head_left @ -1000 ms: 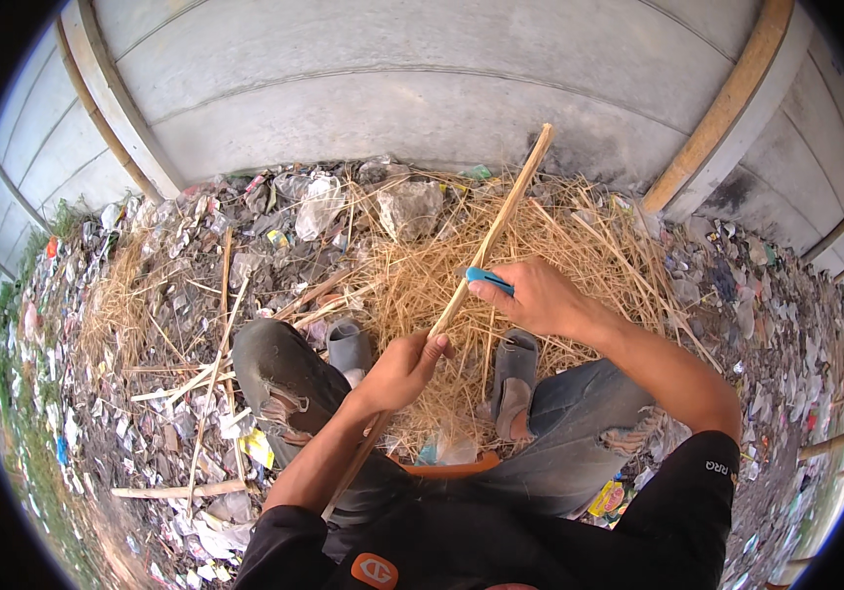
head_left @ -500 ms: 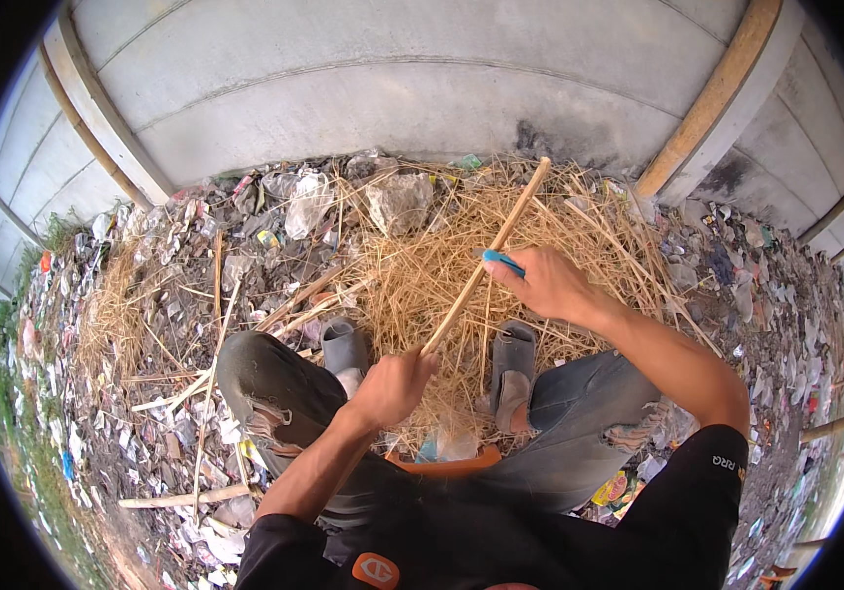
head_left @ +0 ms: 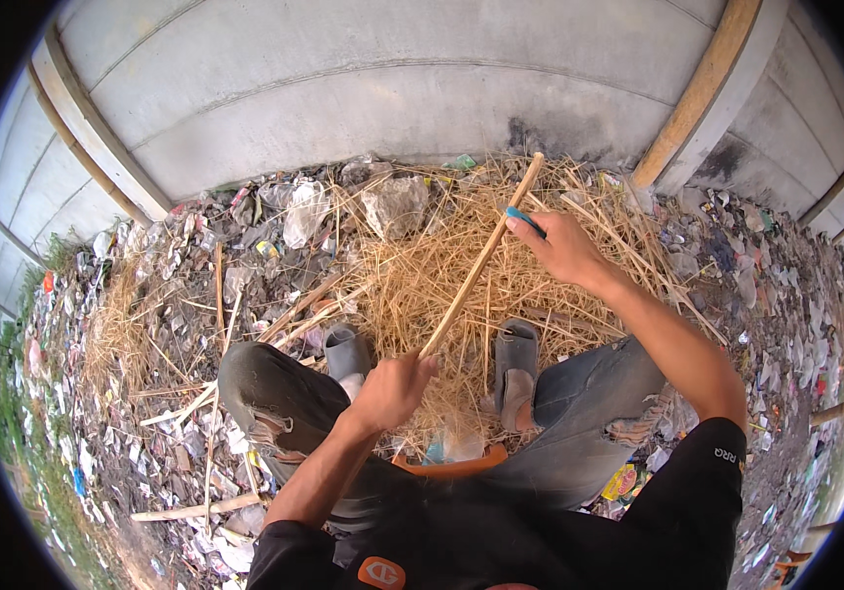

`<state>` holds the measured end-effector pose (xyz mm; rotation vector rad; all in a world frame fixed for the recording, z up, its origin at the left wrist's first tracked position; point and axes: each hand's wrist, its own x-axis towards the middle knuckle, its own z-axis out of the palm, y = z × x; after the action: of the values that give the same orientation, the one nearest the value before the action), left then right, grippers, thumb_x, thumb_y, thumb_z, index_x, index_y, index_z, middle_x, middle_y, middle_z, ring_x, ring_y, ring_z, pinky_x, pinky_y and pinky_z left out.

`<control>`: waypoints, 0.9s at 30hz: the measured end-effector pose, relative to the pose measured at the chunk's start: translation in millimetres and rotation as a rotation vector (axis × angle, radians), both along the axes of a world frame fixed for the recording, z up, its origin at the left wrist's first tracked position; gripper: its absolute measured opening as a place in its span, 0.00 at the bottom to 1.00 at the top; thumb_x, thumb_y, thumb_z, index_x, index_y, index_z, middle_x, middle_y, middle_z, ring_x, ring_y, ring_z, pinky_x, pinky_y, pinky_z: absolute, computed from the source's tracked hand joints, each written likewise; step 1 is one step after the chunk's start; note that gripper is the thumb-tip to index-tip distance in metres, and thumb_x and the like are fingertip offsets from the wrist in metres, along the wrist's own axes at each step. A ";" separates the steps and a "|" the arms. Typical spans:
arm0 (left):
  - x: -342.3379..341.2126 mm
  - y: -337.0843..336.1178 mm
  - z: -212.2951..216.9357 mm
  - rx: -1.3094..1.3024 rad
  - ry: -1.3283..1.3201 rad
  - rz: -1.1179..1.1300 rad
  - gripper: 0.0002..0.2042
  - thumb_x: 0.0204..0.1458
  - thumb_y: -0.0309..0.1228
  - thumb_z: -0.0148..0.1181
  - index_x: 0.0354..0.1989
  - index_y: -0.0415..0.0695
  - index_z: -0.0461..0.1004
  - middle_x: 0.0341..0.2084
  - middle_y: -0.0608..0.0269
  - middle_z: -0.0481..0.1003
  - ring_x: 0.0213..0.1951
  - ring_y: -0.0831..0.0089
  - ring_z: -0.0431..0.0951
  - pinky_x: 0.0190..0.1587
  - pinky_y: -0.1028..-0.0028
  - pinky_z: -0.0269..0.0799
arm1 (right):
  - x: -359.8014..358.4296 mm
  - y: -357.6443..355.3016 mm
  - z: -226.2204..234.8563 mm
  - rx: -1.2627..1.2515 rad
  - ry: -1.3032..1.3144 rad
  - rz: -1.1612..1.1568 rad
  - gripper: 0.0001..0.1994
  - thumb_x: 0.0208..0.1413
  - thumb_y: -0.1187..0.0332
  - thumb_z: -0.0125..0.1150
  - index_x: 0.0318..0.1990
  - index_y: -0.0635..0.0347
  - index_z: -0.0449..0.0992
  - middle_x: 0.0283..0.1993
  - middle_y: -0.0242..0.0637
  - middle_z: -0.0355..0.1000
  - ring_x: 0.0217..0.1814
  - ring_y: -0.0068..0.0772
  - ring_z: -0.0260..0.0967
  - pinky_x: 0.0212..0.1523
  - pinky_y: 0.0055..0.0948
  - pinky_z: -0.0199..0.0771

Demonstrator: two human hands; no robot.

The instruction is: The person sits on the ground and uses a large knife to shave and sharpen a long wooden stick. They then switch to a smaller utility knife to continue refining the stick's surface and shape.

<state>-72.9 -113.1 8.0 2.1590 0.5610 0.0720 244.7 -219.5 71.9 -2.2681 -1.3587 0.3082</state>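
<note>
My left hand (head_left: 394, 393) is closed round the near end of a long, pale bamboo stick (head_left: 471, 280), which slants up and to the right over the pile of straw-like shavings (head_left: 412, 285). In my right hand (head_left: 567, 246) is a small blue knife (head_left: 524, 220), set against the upper part of the stick. The hand covers most of its handle, and I cannot make out the blade's edge. Below the stick, my two feet in grey slippers (head_left: 515, 346) rest among the shavings, with my knees to either side.
A grey concrete wall (head_left: 373, 108) runs across the far side, with a bamboo post (head_left: 702, 88) at the right. Plastic litter (head_left: 186, 433) covers the ground. Loose strips (head_left: 196, 509) lie at the left, and part of an orange object (head_left: 451, 466) shows between my legs.
My right hand and the knife have moved a little up along the stick, toward its far end. My left hand keeps its grip in nearly the same place.
</note>
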 end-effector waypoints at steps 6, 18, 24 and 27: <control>8.5 5.5 1.4 -0.028 -0.071 0.062 0.20 0.67 0.43 0.48 0.38 0.35 0.74 0.16 0.47 0.70 0.22 0.47 0.73 0.30 0.56 0.66 | -38.2 3.7 19.9 0.147 0.018 0.228 0.27 0.69 0.44 0.49 0.37 0.63 0.77 0.18 0.35 0.64 0.18 0.30 0.60 0.24 0.36 0.60; 24.7 10.3 11.5 -0.591 -0.265 0.101 0.12 0.64 0.37 0.50 0.32 0.42 0.69 0.18 0.75 0.63 0.19 0.84 0.59 0.21 0.75 0.51 | -107.3 3.9 4.2 -0.096 0.041 0.489 0.29 0.67 0.45 0.48 0.35 0.67 0.78 0.20 0.55 0.73 0.25 0.57 0.76 0.30 0.51 0.76; 23.9 13.0 3.5 -0.910 -0.305 0.111 0.10 0.66 0.35 0.46 0.34 0.44 0.66 0.16 0.77 0.59 0.16 0.84 0.56 0.19 0.77 0.49 | -108.9 1.0 5.8 -0.086 0.015 0.489 0.29 0.67 0.44 0.48 0.33 0.67 0.78 0.17 0.52 0.72 0.22 0.54 0.76 0.26 0.48 0.76; 22.6 11.5 4.6 -0.961 -0.327 0.113 0.10 0.67 0.35 0.45 0.33 0.45 0.65 0.16 0.77 0.58 0.15 0.84 0.55 0.18 0.76 0.48 | -109.6 -0.8 4.3 -0.053 0.011 0.491 0.29 0.67 0.44 0.49 0.33 0.66 0.78 0.16 0.51 0.71 0.21 0.53 0.76 0.25 0.48 0.76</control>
<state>-50.3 -101.6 12.5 1.1494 0.4017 0.1731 135.2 -220.3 76.2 -1.9398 -1.9104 0.5198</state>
